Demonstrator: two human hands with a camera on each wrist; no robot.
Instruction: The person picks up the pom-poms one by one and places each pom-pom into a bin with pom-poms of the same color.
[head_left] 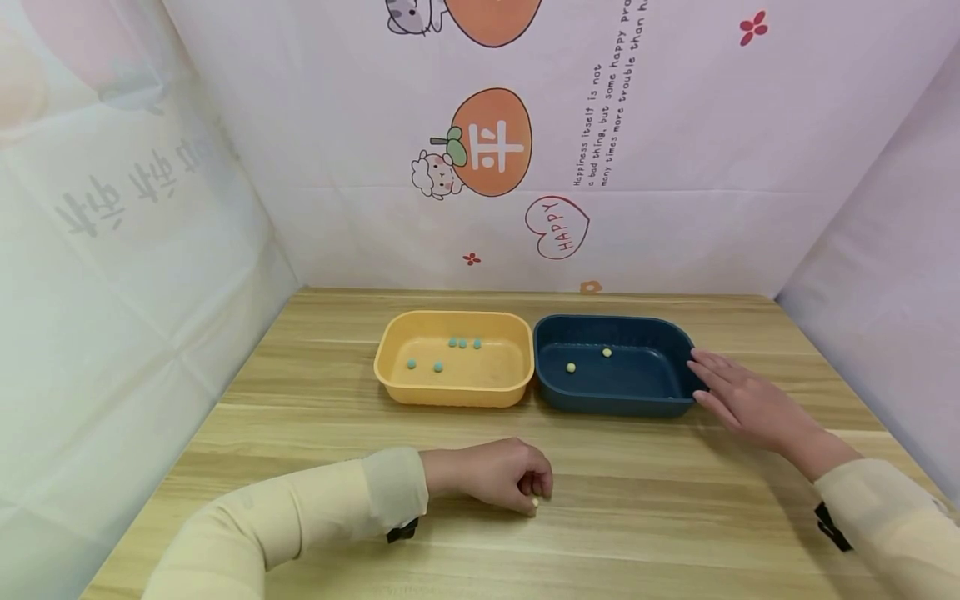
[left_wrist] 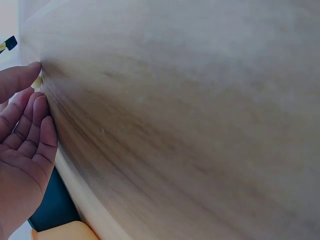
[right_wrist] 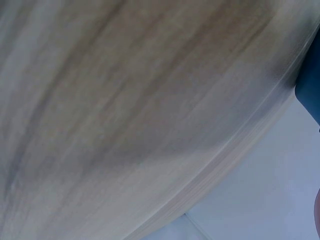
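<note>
Low over the front middle of the table, my left hand (head_left: 504, 475) pinches a small yellow ball (head_left: 536, 502) between thumb and fingers. The left wrist view also has this ball (left_wrist: 37, 82) at the fingertips, close to the wood. My right hand (head_left: 753, 406), fingers extended, touches the right end of the dark blue bin (head_left: 615, 407). Inside that bin lie a yellow ball (head_left: 572, 367) and another yellow ball (head_left: 607, 352). To its left stands a yellow-orange bin (head_left: 450, 396) holding several small blue balls (head_left: 462, 343).
Both bins stand side by side towards the back of the wooden table (head_left: 630, 508). Behind them hangs a printed white cloth (head_left: 360, 167), with more pale cloth along the left and right sides.
</note>
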